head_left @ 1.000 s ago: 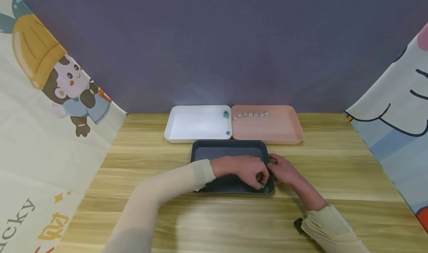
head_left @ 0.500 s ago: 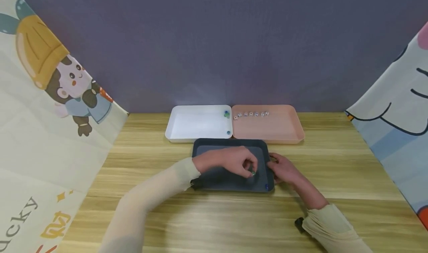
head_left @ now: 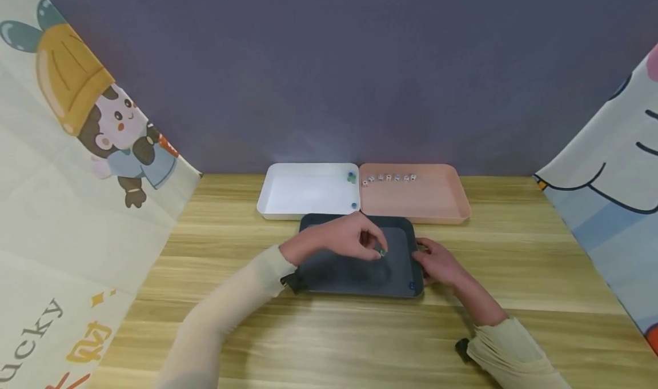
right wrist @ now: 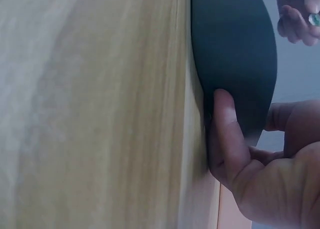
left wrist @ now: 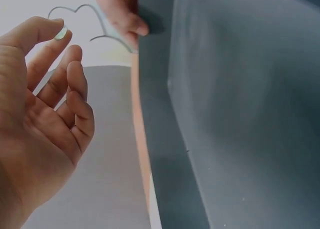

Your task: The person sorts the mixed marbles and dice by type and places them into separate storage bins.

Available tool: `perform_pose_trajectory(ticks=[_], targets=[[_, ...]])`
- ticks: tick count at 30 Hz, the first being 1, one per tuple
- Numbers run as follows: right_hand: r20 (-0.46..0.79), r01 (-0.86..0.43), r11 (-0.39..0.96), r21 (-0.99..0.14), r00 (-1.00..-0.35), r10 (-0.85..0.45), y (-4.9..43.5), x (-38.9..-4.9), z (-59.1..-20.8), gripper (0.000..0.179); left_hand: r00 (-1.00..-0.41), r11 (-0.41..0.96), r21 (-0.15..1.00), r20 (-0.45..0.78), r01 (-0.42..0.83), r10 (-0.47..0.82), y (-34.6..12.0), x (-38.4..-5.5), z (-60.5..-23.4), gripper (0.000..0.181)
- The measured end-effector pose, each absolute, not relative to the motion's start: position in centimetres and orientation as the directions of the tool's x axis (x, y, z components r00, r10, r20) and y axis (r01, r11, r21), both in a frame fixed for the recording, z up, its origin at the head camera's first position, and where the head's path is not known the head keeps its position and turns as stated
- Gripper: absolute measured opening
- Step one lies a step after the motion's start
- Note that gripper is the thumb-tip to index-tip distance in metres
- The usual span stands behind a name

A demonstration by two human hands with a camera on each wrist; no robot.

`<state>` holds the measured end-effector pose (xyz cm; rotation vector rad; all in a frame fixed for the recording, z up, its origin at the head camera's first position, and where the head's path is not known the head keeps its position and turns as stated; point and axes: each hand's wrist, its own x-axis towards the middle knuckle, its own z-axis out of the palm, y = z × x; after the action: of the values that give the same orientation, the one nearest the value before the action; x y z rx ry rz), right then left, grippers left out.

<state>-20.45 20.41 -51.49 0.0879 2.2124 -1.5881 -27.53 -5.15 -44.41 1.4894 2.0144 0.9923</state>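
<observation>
My left hand is over the dark grey tray, pinching a small clear-green glass marble between thumb and index finger. In the left wrist view the marble shows at the fingertips, the other fingers loosely bent. My right hand grips the tray's right side; in the right wrist view its fingers lie along the outer wall, with the thumb over the rim. A dark blue marble lies in the tray's near right corner.
Behind the dark tray stand a white tray and a pink tray, side by side. Several blue and green marbles lie along the white tray's right side. Several dice form a row in the pink one. A grey backdrop rises behind.
My left hand has lifted from the dark tray's near right corner with the green marble and moved up and left, uncovering the blue marble. The right hand stays on the tray's side.
</observation>
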Motion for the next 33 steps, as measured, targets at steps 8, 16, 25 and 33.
perform_pose_trajectory(ticks=[8, 16, 25, 33], targets=[[-0.35, 0.271, 0.346, -0.898, -0.918, -0.188, 20.4, -20.1, -51.5, 0.051, -0.38, 0.105, 0.771, 0.186, 0.628, 0.906, -6.3, -26.8, -43.2, 0.018], [-0.358, 0.284, 0.332, -0.9, -0.915, -0.187, 20.4, -19.7, -51.4, 0.052, -0.47, 0.138, 0.751, 0.247, 0.645, 0.847, -7.5, -26.5, -42.3, 0.018], [-0.368, 0.292, 0.337, -0.895, -0.911, -0.187, 20.5, -19.6, -51.4, 0.054, -0.558, 0.17, 0.751, 0.299, 0.639, 0.774, -8.7, -26.7, -42.4, 0.019], [-0.354, 0.275, 0.334, -0.901, -0.913, -0.204, 20.5, -19.8, -51.8, 0.052, -0.599, 0.238, 0.735, 0.274, 0.635, 0.752, -10.2, -27.8, -42.7, 0.017]])
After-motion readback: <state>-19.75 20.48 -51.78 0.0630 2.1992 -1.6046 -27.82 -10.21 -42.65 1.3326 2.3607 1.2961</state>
